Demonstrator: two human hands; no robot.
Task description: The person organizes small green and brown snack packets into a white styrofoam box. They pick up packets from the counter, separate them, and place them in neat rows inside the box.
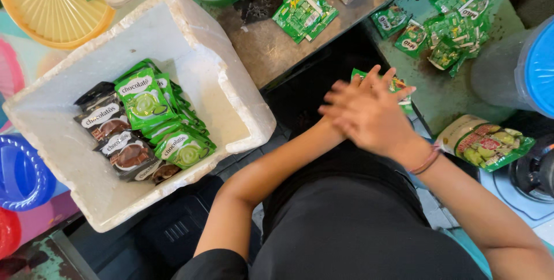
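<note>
My right hand (374, 123), with a bracelet at the wrist, lies flat across my left hand (372, 79). The two hands are pressed together above my lap. A few green sachets (400, 85) are caught between them, and only their edges stick out past the fingers. To the left stands a white foam box (245, 104) with rows of upright green sachets (144, 100) and brown sachets (107, 123) in it. The box is a hand's length from my left forearm.
A pile of loose green sachets (457, 31) lies on the green surface at the back right. A green sachet pair (303, 12) lies on the grey table. A snack bag (488, 143), a blue-lidded container (539, 66), a yellow lid (51, 10) and a blue plastic piece (20, 173) are around.
</note>
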